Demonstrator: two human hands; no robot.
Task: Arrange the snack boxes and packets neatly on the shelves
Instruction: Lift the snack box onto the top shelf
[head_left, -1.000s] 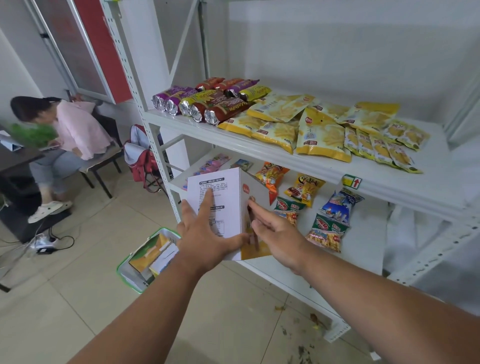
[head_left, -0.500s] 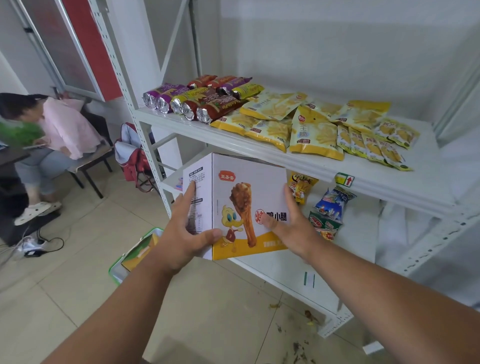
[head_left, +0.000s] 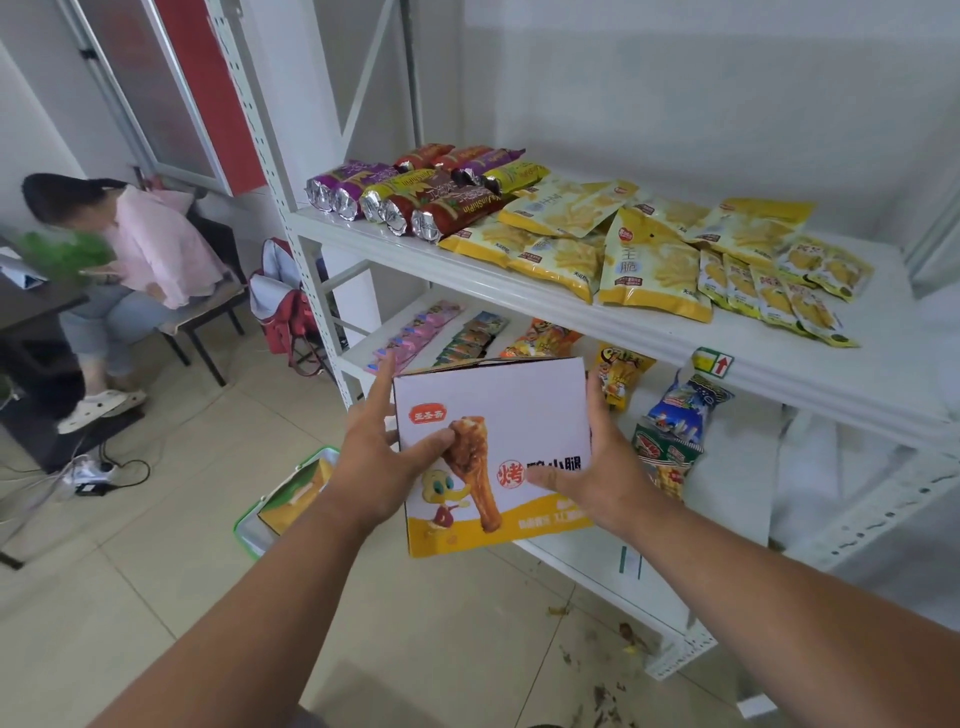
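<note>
Two bare forearms enter frame from near edge, one at left, one at right. No sleeves visible on either; arms uncovered up to frame border. Left hand (head_left: 376, 462) bare: no glove, no ring, no watch or band at wrist. Right hand (head_left: 597, 478) bare likewise: no glove, ring or strap seen. Nails short where visible on left-hand fingers. Rest of body out of view except small dark patch at near edge between arms, too little to identify
</note>
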